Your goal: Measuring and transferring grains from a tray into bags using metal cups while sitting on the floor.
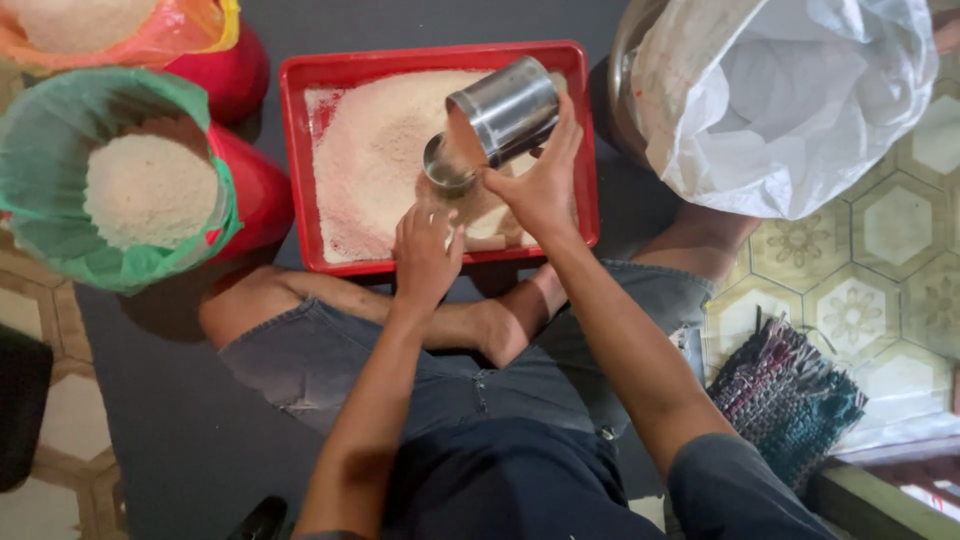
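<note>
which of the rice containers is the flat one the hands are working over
The red rectangular tray in the middle, under both hands; the other two are round red buckets lined with green and orange bags, off to the left.

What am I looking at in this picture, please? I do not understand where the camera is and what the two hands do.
The camera sits on a person's head and looks down at their own lap and hands. The person sits cross-legged on the floor. In front lies a red tray filled with pale grains. The right hand holds a tilted steel cup, and grains pour from it into a clear container steadied by the left hand. At the left stands a green-lined bucket of grains, at the upper right a white plastic bag.
</note>
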